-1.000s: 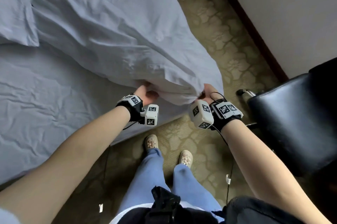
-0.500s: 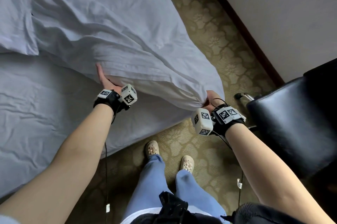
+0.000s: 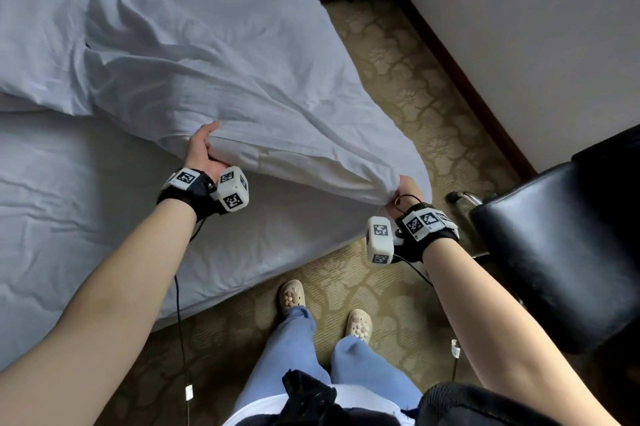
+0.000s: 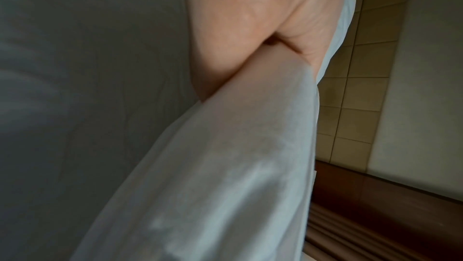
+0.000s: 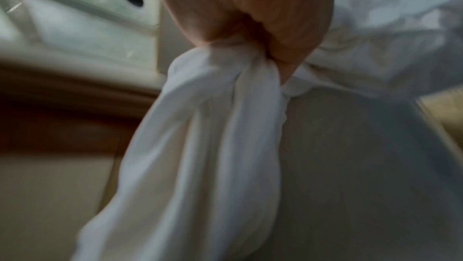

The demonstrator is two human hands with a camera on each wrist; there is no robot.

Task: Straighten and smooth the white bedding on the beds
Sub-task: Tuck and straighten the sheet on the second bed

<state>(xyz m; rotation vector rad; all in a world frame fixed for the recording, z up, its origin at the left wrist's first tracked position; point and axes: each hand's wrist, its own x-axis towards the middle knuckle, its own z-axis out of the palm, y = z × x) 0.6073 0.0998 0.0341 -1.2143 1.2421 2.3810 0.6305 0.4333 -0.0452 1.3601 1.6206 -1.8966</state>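
A white duvet (image 3: 214, 54) lies rumpled across the bed, its near edge lifted off the white bottom sheet (image 3: 69, 217). My left hand (image 3: 202, 150) grips that folded edge from the side, thumb on top; the left wrist view shows the palm against the duvet (image 4: 225, 166). My right hand (image 3: 403, 191) holds the bunched corner past the bed's edge, above the carpet. In the right wrist view the fingers (image 5: 250, 17) are curled tight round the gathered duvet (image 5: 220, 126). Both hands hold the edge stretched between them.
A black leather chair (image 3: 561, 252) stands close to my right arm. Patterned carpet (image 3: 398, 79) runs between the bed and a wall with a dark skirting board (image 3: 460, 58). My feet in beige clogs (image 3: 292, 297) stand at the bed's corner. Cables hang from both wrists.
My left hand let go near the corner, slid left along the duvet's edge and now grips it there. The right hand kept hold of the corner. The edge is now stretched wider.
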